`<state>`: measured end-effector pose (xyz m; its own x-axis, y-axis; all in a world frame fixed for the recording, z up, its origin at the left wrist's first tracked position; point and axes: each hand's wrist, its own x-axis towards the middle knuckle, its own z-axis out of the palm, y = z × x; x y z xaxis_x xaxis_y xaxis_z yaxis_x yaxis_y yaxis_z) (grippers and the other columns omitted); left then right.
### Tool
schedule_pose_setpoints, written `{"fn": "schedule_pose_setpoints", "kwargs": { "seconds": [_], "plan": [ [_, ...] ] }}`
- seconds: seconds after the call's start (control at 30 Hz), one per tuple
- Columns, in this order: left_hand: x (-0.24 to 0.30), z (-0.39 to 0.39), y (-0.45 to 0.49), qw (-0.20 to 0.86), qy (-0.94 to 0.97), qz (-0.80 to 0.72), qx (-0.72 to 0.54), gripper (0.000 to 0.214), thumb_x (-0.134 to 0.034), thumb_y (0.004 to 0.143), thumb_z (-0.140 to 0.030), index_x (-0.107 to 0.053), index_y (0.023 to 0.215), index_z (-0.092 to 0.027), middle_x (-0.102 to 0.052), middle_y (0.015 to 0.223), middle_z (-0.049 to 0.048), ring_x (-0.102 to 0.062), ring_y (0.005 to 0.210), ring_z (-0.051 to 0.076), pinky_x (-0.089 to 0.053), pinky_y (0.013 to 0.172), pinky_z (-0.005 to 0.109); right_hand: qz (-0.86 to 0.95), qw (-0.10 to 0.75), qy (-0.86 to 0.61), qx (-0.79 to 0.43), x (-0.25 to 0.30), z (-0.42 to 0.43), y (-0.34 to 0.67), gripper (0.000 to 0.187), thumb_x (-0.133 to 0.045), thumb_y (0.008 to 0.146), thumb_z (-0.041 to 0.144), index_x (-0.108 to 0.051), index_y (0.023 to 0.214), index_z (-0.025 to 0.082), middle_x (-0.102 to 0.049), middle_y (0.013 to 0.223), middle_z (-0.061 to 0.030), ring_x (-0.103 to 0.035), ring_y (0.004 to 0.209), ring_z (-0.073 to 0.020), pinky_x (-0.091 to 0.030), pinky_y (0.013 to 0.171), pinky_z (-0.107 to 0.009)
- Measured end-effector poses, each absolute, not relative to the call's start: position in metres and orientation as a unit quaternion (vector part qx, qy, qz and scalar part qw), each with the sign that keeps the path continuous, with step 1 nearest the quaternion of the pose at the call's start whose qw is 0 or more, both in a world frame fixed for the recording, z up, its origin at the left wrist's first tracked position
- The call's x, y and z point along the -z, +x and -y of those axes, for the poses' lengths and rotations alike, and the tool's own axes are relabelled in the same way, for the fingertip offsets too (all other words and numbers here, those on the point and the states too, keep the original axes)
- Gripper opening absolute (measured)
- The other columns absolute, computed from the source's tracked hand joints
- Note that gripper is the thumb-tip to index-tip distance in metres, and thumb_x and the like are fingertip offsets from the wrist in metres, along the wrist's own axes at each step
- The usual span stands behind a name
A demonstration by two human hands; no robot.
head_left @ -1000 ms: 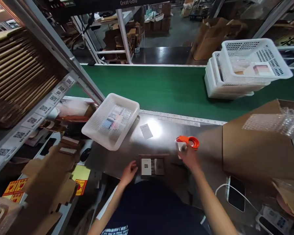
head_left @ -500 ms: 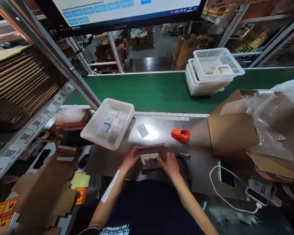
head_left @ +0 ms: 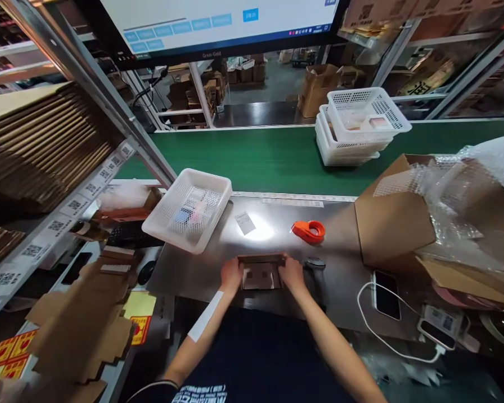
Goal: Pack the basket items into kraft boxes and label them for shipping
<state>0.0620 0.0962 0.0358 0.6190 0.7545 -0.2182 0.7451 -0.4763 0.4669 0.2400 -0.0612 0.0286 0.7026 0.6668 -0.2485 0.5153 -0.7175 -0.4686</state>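
Observation:
A small brown cardboard box [head_left: 260, 281] lies on the metal bench close to my body. My left hand [head_left: 232, 273] grips its left back corner with fingers curled, and my right hand [head_left: 292, 272] grips the right back corner the same way. The box's lid flap [head_left: 260, 258] stands tilted along the far side between both hands. Its shadow falls over the inside, where two pale squarish shapes show dimly. A handheld scanner [head_left: 316, 268] lies just right of my right hand. Fingertips behind the flap are partly hidden.
On the bench are a white basket [head_left: 172, 234], a printed slip [head_left: 245, 223], an orange tape dispenser [head_left: 309, 231] and a phone [head_left: 387, 296] with a white cable. A large carton [head_left: 392, 218] with bubble wrap stands right. Stacked baskets [head_left: 340, 151] sit on the green belt [head_left: 252, 159].
My right hand has moved from the pale boxes inside to the carton's right back corner. The flap has come forward, shading the contents. The view has shifted slightly.

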Motion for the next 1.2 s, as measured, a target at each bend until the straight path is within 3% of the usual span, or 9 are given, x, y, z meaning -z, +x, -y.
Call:
{"fn": "schedule_pose_setpoints", "kwargs": {
  "seconds": [0.2,0.4,0.53,0.67,0.77,0.83,0.9,1.03,1.2],
  "plan": [
    [-0.022,-0.075,0.019,0.424,0.816,-0.393,-0.033,0.064,-0.060,0.077,-0.004,-0.071,0.138,-0.022,-0.075,0.138,0.0093,-0.070,0.130,0.029,-0.054,0.113,0.045,0.331,0.384,-0.808,-0.299,0.001,0.105,0.229,0.070,-0.049,0.071,0.004,-0.070,0.136,0.019,-0.077,0.131,-0.0102,-0.073,0.123,-0.0257,-0.057,0.107,-0.042],
    [-0.006,-0.058,-0.015,0.244,0.933,-0.249,0.086,0.091,-0.054,0.077,0.003,-0.047,0.163,-0.027,-0.045,0.168,0.0113,-0.023,0.165,0.033,-0.025,0.132,0.064,0.519,0.224,-0.757,-0.328,0.030,0.145,0.222,0.098,-0.056,0.070,0.002,-0.042,0.165,0.020,-0.030,0.173,-0.0183,-0.030,0.161,-0.0292,-0.026,0.130,-0.059],
    [-0.002,-0.056,-0.015,0.149,0.946,-0.263,0.120,0.093,-0.059,0.076,0.006,-0.049,0.161,-0.032,-0.014,0.179,0.0149,-0.010,0.166,0.042,-0.014,0.127,0.078,0.564,0.114,-0.777,-0.255,0.035,0.146,0.215,0.101,-0.052,0.067,-0.008,-0.044,0.163,0.020,-0.024,0.175,-0.0190,-0.017,0.164,-0.0311,-0.017,0.131,-0.066],
    [-0.004,-0.080,-0.010,0.212,0.939,-0.234,0.137,0.082,-0.063,0.082,-0.001,-0.053,0.157,-0.034,-0.006,0.180,0.0137,-0.026,0.163,0.043,-0.022,0.129,0.070,0.560,0.141,-0.775,-0.258,0.031,0.131,0.234,0.087,-0.054,0.069,-0.005,-0.056,0.153,0.019,-0.012,0.178,-0.0184,-0.016,0.165,-0.0338,-0.028,0.129,-0.062],
    [0.004,-0.097,-0.007,0.283,0.922,-0.221,0.145,0.121,-0.081,0.070,-0.011,-0.018,0.172,-0.026,0.003,0.179,0.0212,-0.019,0.164,0.044,-0.026,0.131,0.064,0.533,0.175,-0.765,-0.315,0.030,0.116,0.257,0.102,-0.063,0.066,0.003,-0.041,0.163,0.021,-0.006,0.179,-0.0222,-0.027,0.162,-0.0370,-0.035,0.125,-0.060],
    [0.014,-0.101,-0.002,0.319,0.911,-0.228,0.131,0.147,-0.090,0.060,-0.017,0.004,0.173,-0.019,-0.001,0.177,0.0286,-0.013,0.165,0.044,-0.025,0.131,0.063,0.527,0.192,-0.757,-0.335,0.029,0.107,0.267,0.115,-0.071,0.062,0.009,-0.028,0.169,0.020,-0.011,0.178,-0.0250,-0.027,0.162,-0.0393,-0.029,0.128,-0.061],
    [0.022,-0.101,0.004,0.372,0.892,-0.240,0.093,0.151,-0.093,0.059,-0.023,0.008,0.172,-0.018,-0.014,0.176,0.0297,-0.021,0.164,0.042,-0.027,0.131,0.062,0.529,0.215,-0.741,-0.354,0.025,0.101,0.270,0.121,-0.077,0.061,0.015,-0.024,0.170,0.016,-0.022,0.175,-0.0269,-0.029,0.161,-0.0401,-0.022,0.131,-0.058],
    [0.004,-0.105,0.012,0.467,0.846,-0.257,0.009,0.132,-0.092,0.063,-0.030,-0.016,0.171,-0.023,-0.043,0.167,0.0205,-0.045,0.154,0.039,-0.036,0.129,0.058,0.527,0.294,-0.707,-0.369,-0.004,0.109,0.274,0.126,-0.082,0.060,0.027,-0.022,0.169,0.006,-0.035,0.167,-0.0316,-0.038,0.156,-0.0423,-0.028,0.130,-0.056],
    [-0.064,-0.123,0.017,0.589,0.790,-0.163,-0.055,0.127,-0.097,0.057,-0.051,-0.033,0.163,-0.019,-0.049,0.160,0.0213,-0.049,0.148,0.040,-0.040,0.126,0.053,0.504,0.445,-0.661,-0.333,-0.067,0.137,0.278,0.139,-0.087,0.066,0.044,0.000,0.171,0.013,-0.037,0.164,-0.0278,-0.045,0.151,-0.0382,-0.038,0.125,-0.052]
  ]
}}
